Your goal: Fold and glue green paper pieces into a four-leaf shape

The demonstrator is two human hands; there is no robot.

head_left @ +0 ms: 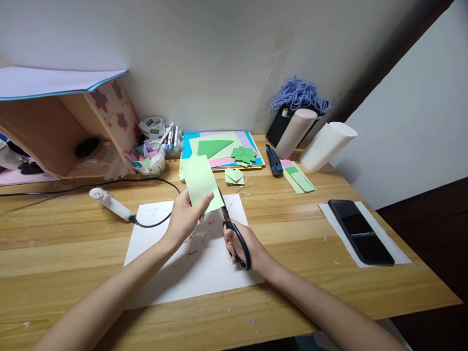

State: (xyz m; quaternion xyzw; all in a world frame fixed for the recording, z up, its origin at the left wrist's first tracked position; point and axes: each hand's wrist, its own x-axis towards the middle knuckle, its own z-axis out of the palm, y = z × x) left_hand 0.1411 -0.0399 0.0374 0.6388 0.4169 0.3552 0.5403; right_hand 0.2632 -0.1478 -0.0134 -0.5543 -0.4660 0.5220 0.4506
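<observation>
My left hand [187, 214] pinches a light green sheet of paper [202, 183] by its lower edge, thumb in front, held up over the desk. In my right hand [247, 244] is a pair of black-handled scissors [236, 234], fingers through the loops. The blades point up at the sheet's lower right edge; whether they are cutting into it I cannot tell. Below both hands lies a white sheet [206, 268] with red marks. Just beyond are a folded pale green paper heart [234, 176] and a green paper clover [243, 154].
Coloured papers [213, 138] are stacked by the wall. A blue utility knife [274, 161] lies near paper strips [298, 177] and two white cylinders. A phone [361, 232] rests at the right. To the left are a white corded tool [111, 204], a scrap tub [152, 160] and a cardboard box [113, 118].
</observation>
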